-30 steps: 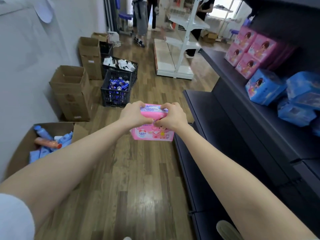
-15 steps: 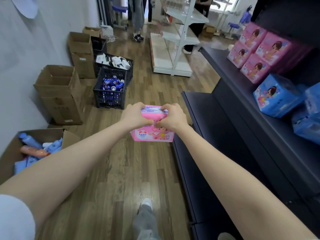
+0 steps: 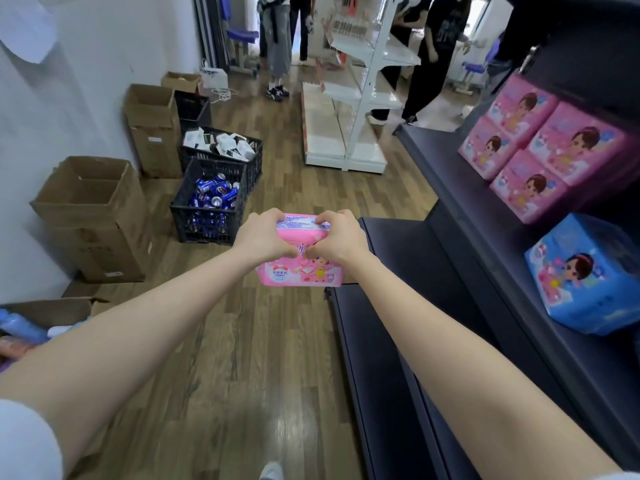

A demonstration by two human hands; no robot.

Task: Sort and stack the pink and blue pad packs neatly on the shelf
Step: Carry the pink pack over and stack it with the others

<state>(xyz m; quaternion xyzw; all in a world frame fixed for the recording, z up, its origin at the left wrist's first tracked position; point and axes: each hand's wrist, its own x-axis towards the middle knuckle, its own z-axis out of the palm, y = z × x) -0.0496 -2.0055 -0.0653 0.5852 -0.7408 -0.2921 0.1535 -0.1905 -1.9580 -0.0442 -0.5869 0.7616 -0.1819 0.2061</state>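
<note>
Both bare forearms stretch out over the wooden floor (image 3: 242,341), and out front the left grip (image 3: 261,239) and the right grip (image 3: 337,239) are both clamped on one pink pad pack (image 3: 301,271), fingers curled over its top edge, thumbs meeting on its printed face; the pack is up in the air, upright, face toward the camera, just off the front corner of the dark lower shelf (image 3: 408,258) and touching nothing but the hands. To the right, on the upper shelf (image 3: 519,306), a blue pad pack (image 3: 585,275) sits near the front edge; further along, four stacked pink packs (image 3: 554,147) stand two on two, faces outward. Over on the left, a black crate (image 3: 207,209) of blue cans stands on the floor beside an open cardboard box (image 3: 93,216) against the white wall. At the far end there's a white shelving unit (image 3: 360,98), with several people standing around it
</note>
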